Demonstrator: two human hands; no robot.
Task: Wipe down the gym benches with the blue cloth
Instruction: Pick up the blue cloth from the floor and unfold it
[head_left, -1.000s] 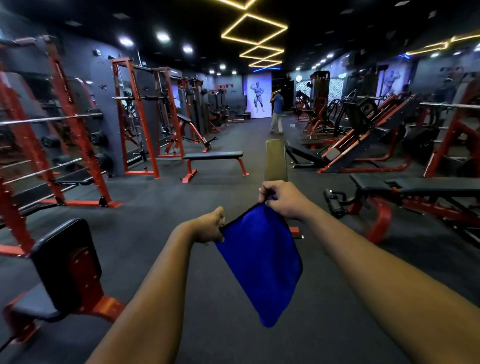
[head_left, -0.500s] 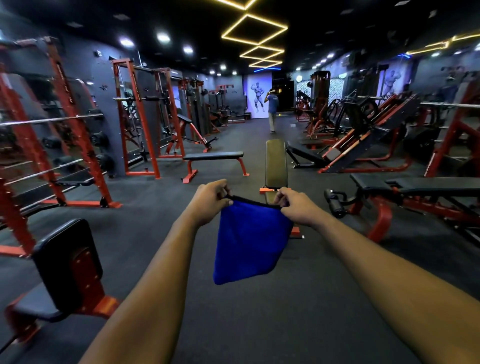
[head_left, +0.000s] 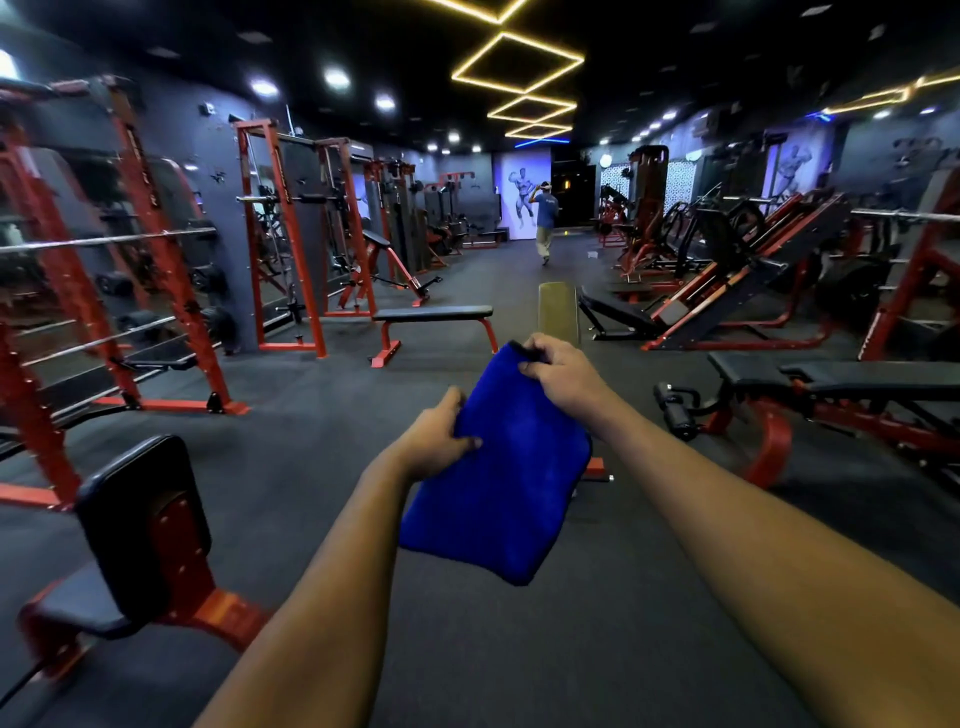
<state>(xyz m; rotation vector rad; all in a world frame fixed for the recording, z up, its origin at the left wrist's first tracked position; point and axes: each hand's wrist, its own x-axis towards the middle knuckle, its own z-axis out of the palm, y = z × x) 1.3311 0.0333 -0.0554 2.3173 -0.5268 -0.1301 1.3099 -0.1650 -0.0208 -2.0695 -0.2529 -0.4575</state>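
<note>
In centre frame, folded blue fabric cloth (head_left: 509, 483) hangs mid-air, long axis near vertical, below tan padded bench (head_left: 558, 312). Right hand (head_left: 563, 376) curls on top corner; left hand (head_left: 436, 441) pinches left edge.

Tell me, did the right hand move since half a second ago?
Yes: the right hand rose and shifted left, now covering the lower end of the olive upright bench pad.

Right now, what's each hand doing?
Left hand: grips the blue cloth at its left edge.
Right hand: pinches the cloth's top corner.
</note>
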